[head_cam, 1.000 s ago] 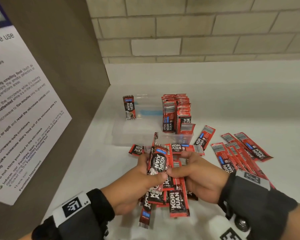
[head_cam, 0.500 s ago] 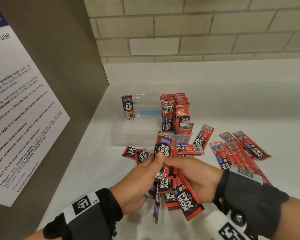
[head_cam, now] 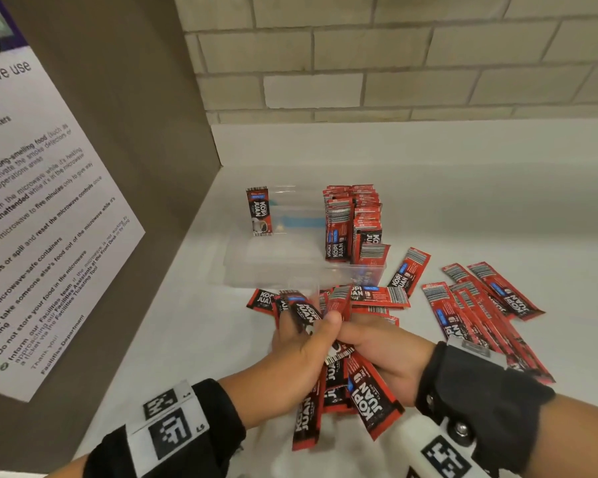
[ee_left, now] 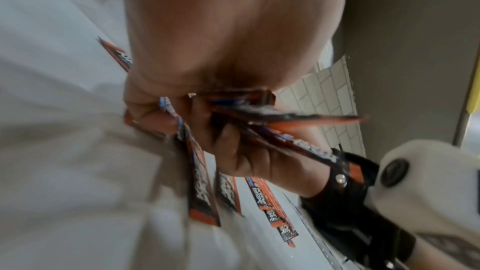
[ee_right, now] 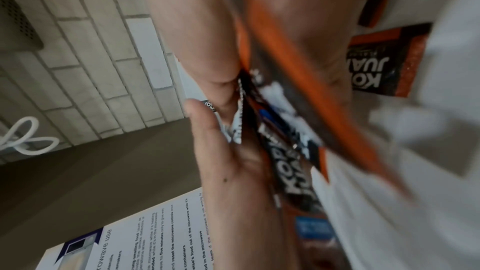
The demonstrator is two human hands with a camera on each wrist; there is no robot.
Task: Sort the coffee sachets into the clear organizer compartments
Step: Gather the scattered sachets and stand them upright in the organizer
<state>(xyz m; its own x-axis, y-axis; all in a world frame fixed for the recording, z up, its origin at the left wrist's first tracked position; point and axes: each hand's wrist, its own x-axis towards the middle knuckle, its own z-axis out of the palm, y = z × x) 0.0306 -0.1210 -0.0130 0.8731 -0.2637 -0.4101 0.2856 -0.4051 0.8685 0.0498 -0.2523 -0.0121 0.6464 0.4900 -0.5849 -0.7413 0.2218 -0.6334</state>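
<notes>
Both hands hold one bunch of red and black coffee sachets (head_cam: 363, 388) just in front of the clear organizer (head_cam: 273, 270). My left hand (head_cam: 301, 343) grips the bunch's top end, thumb over it. My right hand (head_cam: 380, 350) grips the same bunch from the right, and the lower ends fan out below. The left wrist view shows the held sachets (ee_left: 262, 118) between both hands; the right wrist view shows them (ee_right: 283, 130) blurred against the palm. Many sachets (head_cam: 353, 222) stand upright in the organizer's right compartment. One sachet (head_cam: 259, 212) stands alone at its far left.
Loose sachets (head_cam: 484, 305) lie scattered on the white counter (head_cam: 497, 208) right of and in front of the organizer. A brown side panel with a printed notice (head_cam: 38, 215) closes off the left. A brick wall (head_cam: 394, 56) runs behind.
The bunch has dropped lower and tilted, its lower ends fanning out wider. Both hands have moved slightly forward, and my left thumb now lies over the top end.
</notes>
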